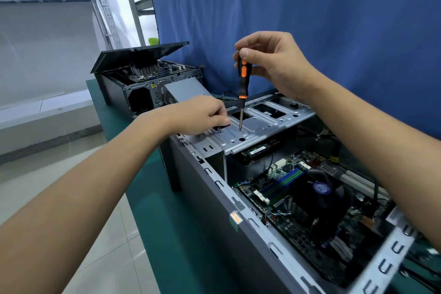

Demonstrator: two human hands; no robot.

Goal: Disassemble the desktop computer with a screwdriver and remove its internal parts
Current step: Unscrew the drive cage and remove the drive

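Two hands work over the open desktop computer (pixel 210 210), lying on its side, grey-walled, green motherboard (pixel 281 188) exposed. Your right hand (pixel 274 64) pinches the black-and-orange screwdriver (pixel 243 83) upright, tip on the silver drive bracket (pixel 260 124) at the computer's far end. Your left hand (pixel 198 114) curls beside it, perhaps pinching something dark.

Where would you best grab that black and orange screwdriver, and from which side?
By its handle near the top, coming from above: the black and orange screwdriver stands nearly upright, tip down at the grey metal drive bracket. The right hand pinches it there.
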